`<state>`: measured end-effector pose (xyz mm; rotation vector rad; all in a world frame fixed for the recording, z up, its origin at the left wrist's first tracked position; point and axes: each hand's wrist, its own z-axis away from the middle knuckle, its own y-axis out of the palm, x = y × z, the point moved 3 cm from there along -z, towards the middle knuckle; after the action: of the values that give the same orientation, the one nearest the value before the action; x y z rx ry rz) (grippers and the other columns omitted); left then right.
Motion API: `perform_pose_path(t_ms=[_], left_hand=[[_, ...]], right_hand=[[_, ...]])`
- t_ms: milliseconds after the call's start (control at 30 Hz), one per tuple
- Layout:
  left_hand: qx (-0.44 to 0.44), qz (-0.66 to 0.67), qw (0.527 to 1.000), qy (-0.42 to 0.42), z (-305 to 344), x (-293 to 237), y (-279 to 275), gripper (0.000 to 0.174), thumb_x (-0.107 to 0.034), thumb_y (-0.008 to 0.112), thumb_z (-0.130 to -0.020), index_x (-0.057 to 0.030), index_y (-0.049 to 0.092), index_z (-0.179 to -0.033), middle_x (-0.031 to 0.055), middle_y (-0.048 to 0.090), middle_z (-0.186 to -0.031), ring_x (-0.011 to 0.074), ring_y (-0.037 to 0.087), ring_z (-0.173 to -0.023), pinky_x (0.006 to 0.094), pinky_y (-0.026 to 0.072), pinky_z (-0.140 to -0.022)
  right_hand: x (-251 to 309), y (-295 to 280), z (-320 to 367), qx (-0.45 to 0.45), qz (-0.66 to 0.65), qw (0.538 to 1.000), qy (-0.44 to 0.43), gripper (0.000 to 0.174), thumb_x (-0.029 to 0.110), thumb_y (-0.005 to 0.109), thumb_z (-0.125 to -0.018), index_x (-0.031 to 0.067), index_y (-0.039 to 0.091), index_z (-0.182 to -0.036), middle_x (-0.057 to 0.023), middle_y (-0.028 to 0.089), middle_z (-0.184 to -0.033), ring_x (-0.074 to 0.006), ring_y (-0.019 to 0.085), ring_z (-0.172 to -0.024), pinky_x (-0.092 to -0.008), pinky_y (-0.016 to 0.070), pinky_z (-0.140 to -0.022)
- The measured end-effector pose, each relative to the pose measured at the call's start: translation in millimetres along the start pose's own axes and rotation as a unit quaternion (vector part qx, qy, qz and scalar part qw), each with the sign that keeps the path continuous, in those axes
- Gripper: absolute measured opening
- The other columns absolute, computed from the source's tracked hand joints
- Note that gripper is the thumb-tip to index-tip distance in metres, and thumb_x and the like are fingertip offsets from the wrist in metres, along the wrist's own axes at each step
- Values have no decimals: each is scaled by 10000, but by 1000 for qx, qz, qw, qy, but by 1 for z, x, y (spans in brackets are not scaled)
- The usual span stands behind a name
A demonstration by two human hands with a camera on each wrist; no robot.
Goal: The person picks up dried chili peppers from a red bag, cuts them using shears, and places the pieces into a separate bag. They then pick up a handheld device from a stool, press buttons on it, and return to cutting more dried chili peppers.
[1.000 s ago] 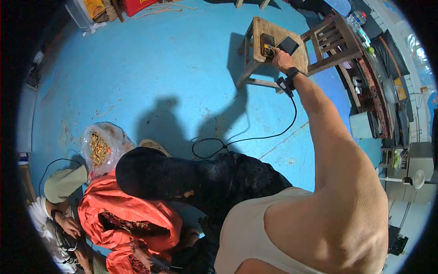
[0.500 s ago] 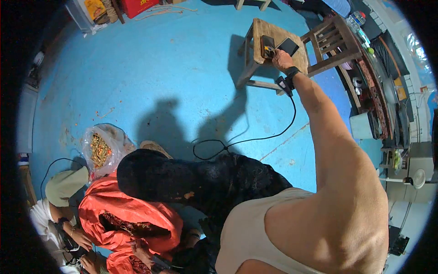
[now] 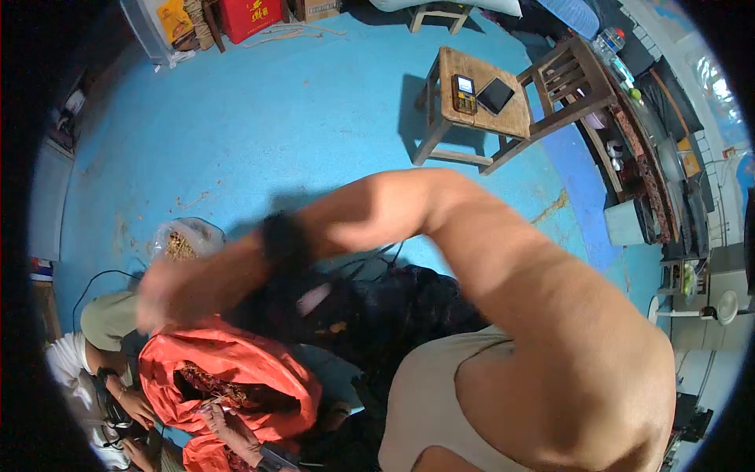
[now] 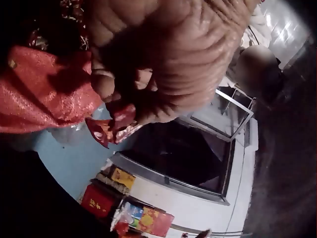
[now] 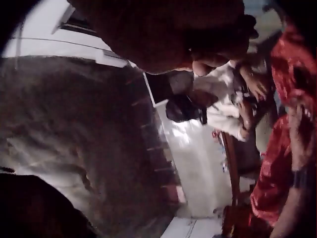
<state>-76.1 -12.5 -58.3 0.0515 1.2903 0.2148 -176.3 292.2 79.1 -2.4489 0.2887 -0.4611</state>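
Observation:
My left hand (image 3: 232,436) is at the opening of a red sack (image 3: 267,350), which holds dark red dried chilies (image 3: 208,377). In the left wrist view its fingers pinch a dried chili (image 4: 101,131). My right hand (image 3: 169,295), blurred by motion, passes over the far end of the sack beside a clear plastic bag (image 3: 189,236) of yellowish-brown pieces. In the right wrist view that hand (image 5: 198,39) is dark, its fingers loosely bent with nothing seen between them. A keypad phone (image 3: 464,96) with a lit screen lies on the wooden chair (image 3: 507,122).
A smartphone (image 3: 496,96) lies beside the keypad phone. To the left sits another person in a cap (image 3: 110,318), a hand (image 3: 138,407) close to the sack. Along the right runs a cluttered counter (image 3: 645,157). A red box (image 3: 250,17) stands at the back.
My right hand has left the keypad phone on the chair and swung left across my knee toward the sack. The phone's screen now shows lit. My left hand stays at the sack.

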Motion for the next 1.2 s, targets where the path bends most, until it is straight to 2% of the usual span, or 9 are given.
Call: perform_pose_path(t_ms=[33,100,233,400,567,633,700,767,1200], left_hand=[[-39,31,999,18,4,-5,2,292,-83,576,-816,-59,482,-1091,30,547,-957,117,513,-830,240,424,-730],[-33,52,998,28,5,-10,-7,328,-82,579,-814,-58,464,-1120,32,550,-950,115,513,-815,236,427,-717],[43,82,992,83,12,-32,5,388,-123,556,-841,-67,399,-1192,53,533,-995,121,529,-873,222,468,-720],[-141,-7,980,142,9,-32,-10,385,-127,527,-853,-52,392,-1206,84,462,-1151,152,476,-1025,235,450,-818],[-119,7,988,102,-3,-22,-21,422,-118,525,-855,-34,369,-1237,108,391,-1230,167,415,-1098,263,404,-883],[-21,-457,750,478,14,-27,-1,343,-106,510,-862,-24,402,-1176,105,410,-1194,156,422,-1062,258,406,-861],[-118,-548,703,438,6,-28,-5,248,-107,505,-863,-23,439,-1087,83,439,-1160,136,445,-1005,240,426,-811],[-21,35,986,164,-3,-24,-6,249,-117,520,-856,-33,441,-1077,65,447,-1156,129,454,-980,234,433,-791],[-116,-31,979,166,-1,-28,-13,116,-151,520,-873,-67,465,-930,4,495,-832,96,440,-687,213,347,-618]], right_hand=[[10,33,-25,-89,-103,987,-89,159,175,573,-698,35,504,-669,-111,490,-623,-262,518,-580,-364,427,-531],[41,87,-61,68,110,983,-128,181,222,531,-742,48,520,-692,-80,525,-651,-245,532,-617,-331,444,-558],[31,168,-58,272,-327,876,228,257,255,498,-764,23,565,-678,-82,558,-636,-227,547,-600,-339,451,-554],[39,188,-26,320,-448,765,334,371,297,456,-791,-8,622,-660,-86,599,-618,-204,565,-578,-347,459,-548],[37,179,-23,229,-272,898,259,437,370,568,-698,-61,603,-639,-134,575,-573,-251,548,-533,-383,438,-523],[35,179,-20,171,-292,910,241,442,364,622,-625,-77,594,-647,-174,561,-575,-287,545,-537,-394,437,-528],[33,186,-22,204,-249,918,232,430,348,632,-600,-71,605,-692,-200,567,-608,-308,559,-585,-397,447,-563],[33,191,-23,222,-237,917,230,407,334,627,-596,-54,618,-716,-211,578,-642,-331,572,-627,-404,457,-581],[35,192,-23,285,-211,904,240,266,201,594,-645,-38,628,-759,-215,605,-723,-323,599,-690,-405,472,-613]])
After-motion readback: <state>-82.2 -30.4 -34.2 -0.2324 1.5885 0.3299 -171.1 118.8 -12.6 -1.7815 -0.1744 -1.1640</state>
